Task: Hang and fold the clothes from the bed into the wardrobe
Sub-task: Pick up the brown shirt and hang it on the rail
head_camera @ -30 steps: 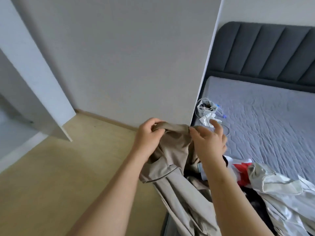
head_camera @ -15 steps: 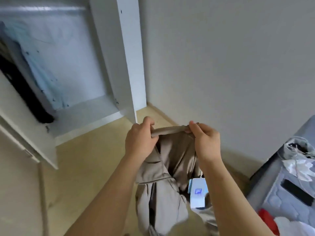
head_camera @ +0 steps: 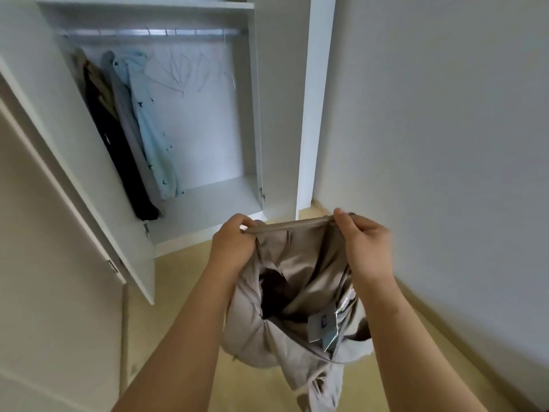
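Observation:
I hold a beige garment (head_camera: 300,281) up in front of me by its top edge. My left hand (head_camera: 231,245) grips the left end of that edge and my right hand (head_camera: 364,242) pinches the right end, so the edge is stretched straight between them. The cloth hangs down over the floor, and a light blue tag (head_camera: 322,325) dangles from its inside. Ahead stands the open white wardrobe (head_camera: 208,200), with a metal rail (head_camera: 148,32) near its top.
On the rail's left side hang a dark garment (head_camera: 118,150), a grey one and a light blue one (head_camera: 151,126). Several bare white hangers (head_camera: 190,72) hang to their right. The wardrobe door (head_camera: 98,203) stands open at left. A plain wall (head_camera: 445,129) fills the right.
My view has swung left from the bed to the open wardrobe, which now faces me. Both hands kept hold of the beige garment and lifted it clear of the bed.

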`<action>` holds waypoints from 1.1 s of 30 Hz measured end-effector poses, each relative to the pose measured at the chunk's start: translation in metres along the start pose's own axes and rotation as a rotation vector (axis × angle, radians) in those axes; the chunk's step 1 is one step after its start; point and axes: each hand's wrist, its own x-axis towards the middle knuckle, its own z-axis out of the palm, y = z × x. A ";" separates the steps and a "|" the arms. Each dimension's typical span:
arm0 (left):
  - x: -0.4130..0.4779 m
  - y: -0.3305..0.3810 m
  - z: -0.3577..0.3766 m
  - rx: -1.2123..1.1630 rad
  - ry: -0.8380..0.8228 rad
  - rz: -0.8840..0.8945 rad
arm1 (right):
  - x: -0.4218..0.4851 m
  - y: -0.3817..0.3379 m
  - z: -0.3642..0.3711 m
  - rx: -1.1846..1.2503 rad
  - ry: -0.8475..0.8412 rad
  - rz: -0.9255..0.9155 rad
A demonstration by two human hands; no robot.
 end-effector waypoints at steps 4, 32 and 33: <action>0.034 -0.003 -0.027 -0.204 -0.259 -0.092 | 0.021 0.007 0.050 -0.016 -0.126 -0.011; 0.318 -0.026 -0.095 -0.167 0.825 -0.077 | 0.301 0.092 0.295 -0.469 -0.296 -0.046; 0.327 -0.029 -0.098 -0.106 0.834 -0.096 | 0.311 0.092 0.306 -0.405 -0.316 -0.001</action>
